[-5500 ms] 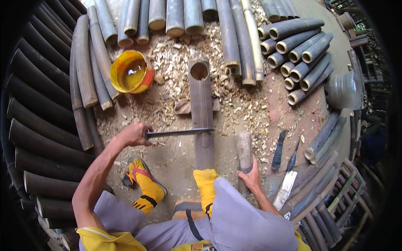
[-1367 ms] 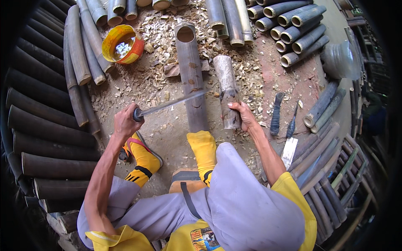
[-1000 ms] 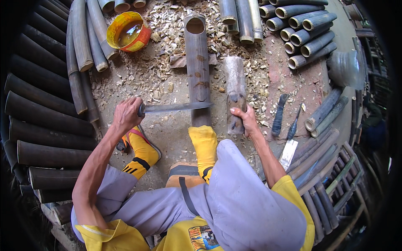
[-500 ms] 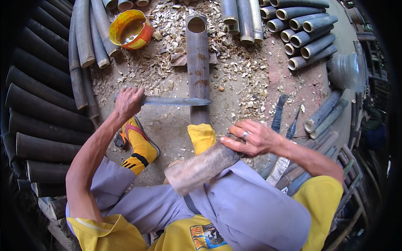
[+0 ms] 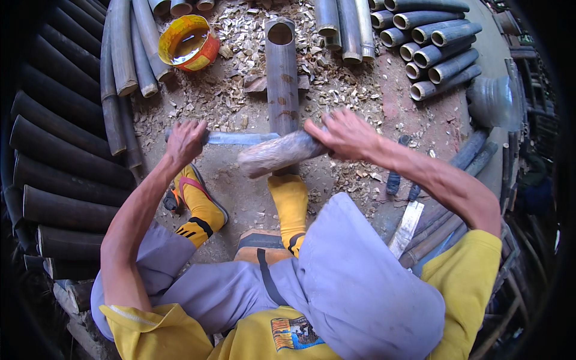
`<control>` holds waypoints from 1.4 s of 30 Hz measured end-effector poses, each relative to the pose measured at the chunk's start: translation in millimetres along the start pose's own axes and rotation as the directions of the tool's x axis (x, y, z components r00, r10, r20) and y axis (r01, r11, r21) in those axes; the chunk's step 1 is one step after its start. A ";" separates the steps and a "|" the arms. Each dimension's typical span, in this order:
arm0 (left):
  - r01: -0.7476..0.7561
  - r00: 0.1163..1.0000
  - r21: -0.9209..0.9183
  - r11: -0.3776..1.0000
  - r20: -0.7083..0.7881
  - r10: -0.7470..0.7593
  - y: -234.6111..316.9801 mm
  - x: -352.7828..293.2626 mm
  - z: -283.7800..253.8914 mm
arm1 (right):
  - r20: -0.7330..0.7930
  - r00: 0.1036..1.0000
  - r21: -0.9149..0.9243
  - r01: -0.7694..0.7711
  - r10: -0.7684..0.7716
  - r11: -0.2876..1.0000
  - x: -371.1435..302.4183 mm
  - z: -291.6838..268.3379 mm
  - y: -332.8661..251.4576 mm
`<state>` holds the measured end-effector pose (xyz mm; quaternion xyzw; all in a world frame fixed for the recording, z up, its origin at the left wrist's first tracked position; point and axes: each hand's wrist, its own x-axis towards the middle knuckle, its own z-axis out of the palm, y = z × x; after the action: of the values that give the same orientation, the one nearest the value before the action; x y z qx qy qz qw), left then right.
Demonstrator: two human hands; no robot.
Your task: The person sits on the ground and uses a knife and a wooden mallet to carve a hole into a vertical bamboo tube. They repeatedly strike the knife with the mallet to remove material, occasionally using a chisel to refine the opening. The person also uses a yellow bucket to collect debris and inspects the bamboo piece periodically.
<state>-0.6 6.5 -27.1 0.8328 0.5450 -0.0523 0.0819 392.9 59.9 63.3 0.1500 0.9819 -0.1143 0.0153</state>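
Note:
My left hand (image 5: 186,141) is closed round the handle of a long knife (image 5: 234,138), its blade pointing right toward a bamboo tube (image 5: 282,102). In my right hand (image 5: 345,135) is a thick wooden mallet (image 5: 276,156), held near the blade and above the tube's near part. The mallet hides the blade's tip, so I cannot tell whether the two touch. The tube lies lengthwise away from me, its far part on a small wooden block (image 5: 255,84), with its open mouth at the far end. My foot in a yellow sock (image 5: 288,201) is against its near end.
Dark bamboo tubes (image 5: 72,174) line the left side. Cut tubes (image 5: 441,54) are stacked at the far right. A yellow and red tub (image 5: 191,45) with liquid stands far left among wood chips (image 5: 240,36). Another blade (image 5: 407,228) lies right of my knee.
My right hand has swung the mallet up and away from my lap, over the tube near the knife. My left hand and the knife have barely moved.

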 end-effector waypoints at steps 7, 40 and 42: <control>-0.057 0.997 0.057 0.997 -0.053 0.060 -6.3 -3.8 0.9 | -0.283 0.871 0.171 0.458 -0.402 0.873 15.2 -22.8 -79.0; 0.732 0.675 -0.110 0.672 -0.019 -0.738 -98.1 32.4 -134.2 | 0.512 0.137 0.603 -0.760 0.848 -0.241 -118.1 95.7 -117.8; 0.727 0.685 0.061 0.684 0.017 -0.729 -112.1 42.4 -142.8 | 0.376 0.166 0.684 -0.713 0.912 -0.153 -111.4 93.8 -112.8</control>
<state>-86.6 116.2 96.7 0.5489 0.8273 -0.1105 0.0445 465.2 -98.8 4.0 0.7392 0.4873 -0.4546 -0.0973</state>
